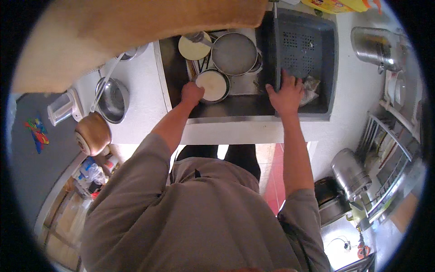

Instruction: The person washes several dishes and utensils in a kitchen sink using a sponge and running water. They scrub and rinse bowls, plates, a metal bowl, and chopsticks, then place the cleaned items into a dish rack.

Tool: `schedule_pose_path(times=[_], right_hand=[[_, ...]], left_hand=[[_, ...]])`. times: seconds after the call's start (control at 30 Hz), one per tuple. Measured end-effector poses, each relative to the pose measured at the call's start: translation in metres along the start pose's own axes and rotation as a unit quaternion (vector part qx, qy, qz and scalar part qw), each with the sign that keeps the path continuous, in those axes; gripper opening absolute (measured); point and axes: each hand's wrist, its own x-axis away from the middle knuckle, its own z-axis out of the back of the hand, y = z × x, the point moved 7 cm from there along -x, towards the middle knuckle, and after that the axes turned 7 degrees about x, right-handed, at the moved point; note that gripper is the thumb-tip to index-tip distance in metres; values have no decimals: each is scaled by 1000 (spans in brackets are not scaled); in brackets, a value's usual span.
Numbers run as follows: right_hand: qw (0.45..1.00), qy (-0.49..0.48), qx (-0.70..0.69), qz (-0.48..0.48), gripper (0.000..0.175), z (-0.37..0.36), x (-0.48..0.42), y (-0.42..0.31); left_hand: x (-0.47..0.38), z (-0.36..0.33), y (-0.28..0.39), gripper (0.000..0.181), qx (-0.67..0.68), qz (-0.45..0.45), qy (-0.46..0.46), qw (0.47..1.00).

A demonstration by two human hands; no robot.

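Observation:
My left hand [192,93] is closed at the left edge of a round dark-rimmed pan [212,85] holding pale, cloudy liquid. This pan sits in the front of a dark sink [238,108]. Behind it stands a larger metal pot [234,53], filled with greyish liquid. A round cream-coloured vessel or lid [192,49] lies at the back left, partly covered by a grey spout-like part. Over the left wall of a grey perforated plastic basin [332,68], my right hand [286,94] spreads its fingers, thumb on the sink side. A crumpled clear plastic bag [310,91] lies beside those fingers.
Left on the white counter are a steel bowl [114,100] and a brown pot [93,132]. A steel pot [350,170] and a wire dish rack [390,132] stand at the right. Brown cloth-like material [153,20] hangs across the upper left.

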Motion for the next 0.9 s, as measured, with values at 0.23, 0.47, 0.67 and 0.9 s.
schedule_pose_path(times=[0.23, 0.47, 0.67, 0.9], right_hand=[[999, 25, -41, 6, 75, 27, -7, 65], [995, -54, -49, -65, 69, -21, -12, 100], [938, 15, -340, -66, 60, 74, -32, 37], [911, 49, -329, 245, 77, 76, -59, -163]], left_hand=[[13, 26, 37, 35, -87, -31, 17, 996], [51, 70, 83, 69, -100, -55, 62, 992], [39, 106, 54, 56, 358, -54, 41, 931], [36, 127, 133, 50, 668, -130, 5, 733]])
